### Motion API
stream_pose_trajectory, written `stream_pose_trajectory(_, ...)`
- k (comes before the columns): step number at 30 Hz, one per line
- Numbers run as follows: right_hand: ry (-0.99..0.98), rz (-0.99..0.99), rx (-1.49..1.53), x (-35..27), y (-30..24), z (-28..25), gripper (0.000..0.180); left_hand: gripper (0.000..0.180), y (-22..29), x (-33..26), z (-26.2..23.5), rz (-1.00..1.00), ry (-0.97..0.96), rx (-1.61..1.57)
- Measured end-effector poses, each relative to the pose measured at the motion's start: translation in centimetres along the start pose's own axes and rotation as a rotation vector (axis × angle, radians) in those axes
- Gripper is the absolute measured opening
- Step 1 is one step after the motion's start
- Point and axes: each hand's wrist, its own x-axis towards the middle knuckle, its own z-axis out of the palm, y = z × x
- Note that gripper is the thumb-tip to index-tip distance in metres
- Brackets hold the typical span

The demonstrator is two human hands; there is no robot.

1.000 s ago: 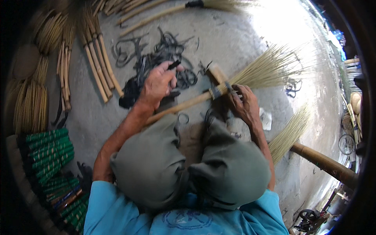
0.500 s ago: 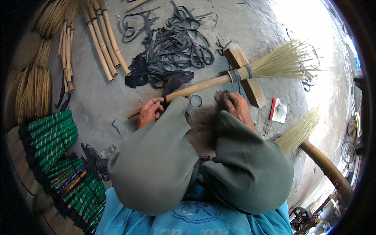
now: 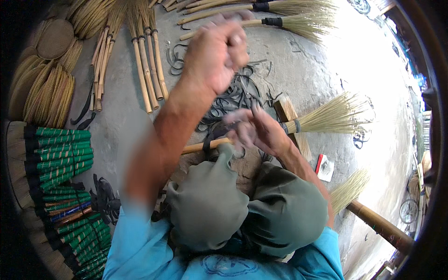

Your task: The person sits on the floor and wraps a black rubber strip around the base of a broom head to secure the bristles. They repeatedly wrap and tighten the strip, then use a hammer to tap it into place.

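A straw broom [image 3: 333, 114] lies across a wooden block [image 3: 285, 110], its bristles spread to the right and dark bands around its neck. Its pale handle [image 3: 193, 148] runs left beyond my knees. My left hand [image 3: 214, 58] is raised high over the floor, blurred, with fingers curled; whatever they hold, if anything, cannot be made out. Over the broom's handle, near its neck, is my right hand [image 3: 261, 130], thumb up and fingers apart, also smeared by motion. Between and behind the hands lies a tangle of black rubber strips [image 3: 242, 88].
Several finished brooms [image 3: 298, 25] lie at the back. Bundled bamboo-handled bristles [image 3: 144, 65] are at far left, with green-wrapped brooms [image 3: 65, 149] stacked at left. A red-and-white packet [image 3: 325, 167], loose bristles [image 3: 347, 189] and a thick bamboo pole [image 3: 380, 228] sit at right.
My left hand has risen from the handle's end, far up and forward. My right hand has lifted from beside the block and opened. The view has shifted, showing brooms at the back.
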Motion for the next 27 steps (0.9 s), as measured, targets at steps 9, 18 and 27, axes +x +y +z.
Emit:
stream_pose_trajectory(9,0.956,0.233,-0.703,-17.3,7.3,-7.5,0.028,0.029,-6.6,-4.4,-18.6,0.163,0.451,1.48)
stream_pose_trajectory(18,1.07,0.297,-0.59,-27.5,20.1,-12.4,0.021,0.056,-22.1,-13.8,-24.4,-0.559,0.37,1.68)
stream_pose_trajectory(27,1.051,0.201,-0.427,-25.9,21.4,-13.0,0.021,0.04,-25.0,-12.0,-24.1,-0.367,0.295,1.651)
